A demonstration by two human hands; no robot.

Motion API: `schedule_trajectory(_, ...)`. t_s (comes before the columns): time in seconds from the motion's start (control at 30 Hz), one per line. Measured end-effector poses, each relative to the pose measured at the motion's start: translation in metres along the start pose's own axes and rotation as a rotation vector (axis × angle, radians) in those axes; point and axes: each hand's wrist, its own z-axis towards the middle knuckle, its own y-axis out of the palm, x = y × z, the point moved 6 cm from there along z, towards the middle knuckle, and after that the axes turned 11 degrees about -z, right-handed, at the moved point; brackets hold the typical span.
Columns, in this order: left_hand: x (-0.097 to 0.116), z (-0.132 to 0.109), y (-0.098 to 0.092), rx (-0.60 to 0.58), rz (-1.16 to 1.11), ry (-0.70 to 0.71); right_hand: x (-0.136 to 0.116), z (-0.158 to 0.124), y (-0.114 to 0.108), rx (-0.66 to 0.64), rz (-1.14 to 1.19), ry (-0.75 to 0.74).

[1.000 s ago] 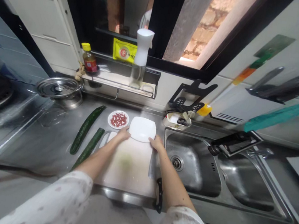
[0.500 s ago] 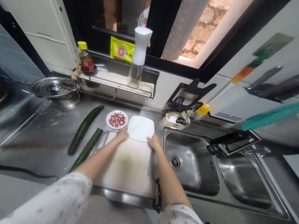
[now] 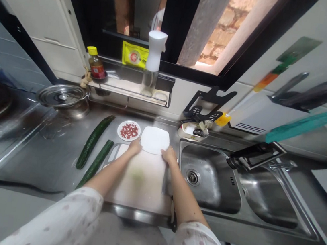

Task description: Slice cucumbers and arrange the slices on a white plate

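Note:
A white, rounded-square plate [image 3: 155, 139] is held at its two near corners, at the far end of the cutting board [image 3: 142, 184]. My left hand [image 3: 135, 147] is closed on its left corner, and my right hand [image 3: 169, 155] grips the right one. On the pale board lies a blurred greenish patch. Left of the plate, a small round white dish [image 3: 119, 129] carries chopped reddish bits [image 3: 129, 130]. Two cucumbers lie left of the board: a whole one [image 3: 91, 145] and another [image 3: 97, 164] partly hidden by my left arm.
A double steel sink [image 3: 210, 181] with a black faucet [image 3: 243, 158] is at the right. Beside my right forearm, a black-handled knife [image 3: 173, 217] sits at the board's edge. At the back left stands a lidded steel pot [image 3: 63, 98]; a spray bottle [image 3: 152, 64] stands on the wall shelf.
Both hands keep hold of the plate, which stays in nearly the same place. The whole view has shifted slightly.

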Motion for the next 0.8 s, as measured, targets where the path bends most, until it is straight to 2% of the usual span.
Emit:
schedule_trajectory(0.17,0.008,-0.012,-0.005,0.029,0.031,0.005,-0.002,-0.012,-0.008,0.013,0.008,0.032)
schedule_trajectory(0.23,0.014,-0.023,-0.009,0.057,0.058,0.027,-0.001,-0.022,-0.013,0.067,0.025,0.038)
schedule_trajectory(0.37,0.019,-0.054,-0.028,0.119,0.094,0.167,0.011,-0.053,-0.020,0.209,0.103,-0.012)
schedule_trajectory(0.43,0.007,-0.070,-0.044,0.153,0.121,0.192,0.026,-0.074,-0.017,0.237,0.155,-0.061)
schedule_trajectory(0.53,-0.021,-0.090,-0.072,0.211,0.161,0.215,0.060,-0.109,-0.009,0.279,0.208,-0.086)
schedule_trajectory(0.67,-0.065,-0.108,-0.106,0.265,0.217,0.182,0.108,-0.150,0.010,0.281,0.161,-0.040)
schedule_trajectory(0.8,-0.097,-0.118,-0.123,0.307,0.247,0.132,0.126,-0.174,0.030,0.273,0.063,-0.070)
